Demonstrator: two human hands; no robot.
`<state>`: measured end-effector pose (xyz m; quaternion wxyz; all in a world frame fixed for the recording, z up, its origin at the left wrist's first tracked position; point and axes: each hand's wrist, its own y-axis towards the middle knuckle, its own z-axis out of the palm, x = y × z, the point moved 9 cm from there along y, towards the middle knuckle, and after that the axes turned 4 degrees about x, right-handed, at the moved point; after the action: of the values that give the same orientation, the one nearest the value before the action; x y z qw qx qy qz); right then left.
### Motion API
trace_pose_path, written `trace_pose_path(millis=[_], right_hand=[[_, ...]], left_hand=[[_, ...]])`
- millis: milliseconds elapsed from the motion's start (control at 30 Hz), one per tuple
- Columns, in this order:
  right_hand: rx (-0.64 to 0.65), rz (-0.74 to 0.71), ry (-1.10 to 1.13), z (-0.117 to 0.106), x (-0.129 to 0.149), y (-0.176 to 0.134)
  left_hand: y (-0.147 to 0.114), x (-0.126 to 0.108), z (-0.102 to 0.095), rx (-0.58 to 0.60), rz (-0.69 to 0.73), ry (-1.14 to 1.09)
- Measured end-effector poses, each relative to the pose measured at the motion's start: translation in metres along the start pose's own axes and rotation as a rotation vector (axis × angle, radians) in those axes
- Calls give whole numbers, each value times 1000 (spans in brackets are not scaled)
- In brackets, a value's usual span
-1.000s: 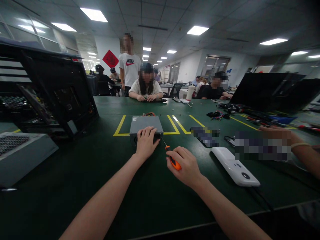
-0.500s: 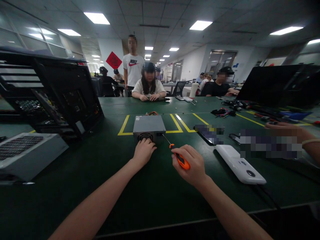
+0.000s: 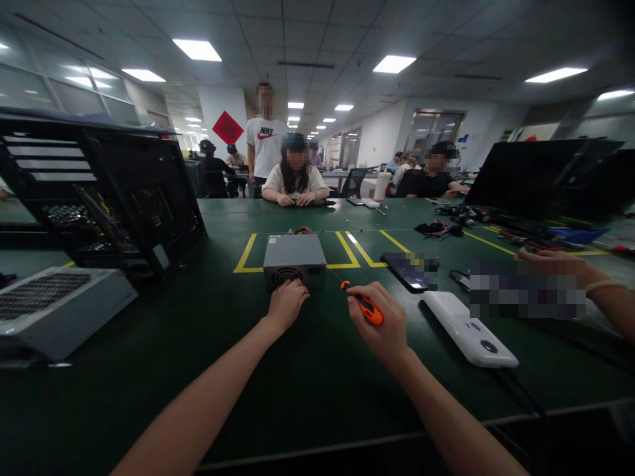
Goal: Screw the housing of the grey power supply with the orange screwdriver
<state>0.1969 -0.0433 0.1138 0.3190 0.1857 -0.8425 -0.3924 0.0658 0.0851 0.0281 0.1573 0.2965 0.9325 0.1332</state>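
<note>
A grey computer power supply (image 3: pixel 294 251) sits on the green table in front of me, its round fan grille facing me and coloured cables behind it. Against the lower part of that front face, my left hand (image 3: pixel 288 305) holds the unit with bent fingers; its fingertips are partly hidden. My right hand (image 3: pixel 385 334) is closed around the orange and black handle of a screwdriver (image 3: pixel 370 311). The thin shaft points up and left towards the right edge of the power supply. Whether the tip touches it I cannot tell.
At left stand an open black computer case (image 3: pixel 119 198) and a second power supply (image 3: pixel 64 311). A phone (image 3: pixel 405 270) and a white device (image 3: pixel 469 330) lie at right, near another person's hand (image 3: pixel 555 261). Yellow tape (image 3: pixel 248 254) marks the table; a person sits opposite.
The screwdriver has shifted slightly right in my right hand, its shaft now lying flatter beside the power supply. My left hand stays at the unit's front. The view has tilted slightly.
</note>
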Motion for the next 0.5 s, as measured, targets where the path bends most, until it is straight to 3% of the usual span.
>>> trace_pose_path(millis=[167, 333, 400, 500], right_hand=[[-6, 29, 23, -1, -2, 3], [-97, 129, 138, -26, 1, 2], [-133, 164, 205, -41, 9, -1], [-175, 160, 310, -65, 32, -7]], left_hand=[[0, -2, -7, -37, -3, -119], [-15, -5, -42, -131, -46, -335], [-27, -5, -53, -112, -81, -689], [-47, -15, -64, -47, -107, -1004]])
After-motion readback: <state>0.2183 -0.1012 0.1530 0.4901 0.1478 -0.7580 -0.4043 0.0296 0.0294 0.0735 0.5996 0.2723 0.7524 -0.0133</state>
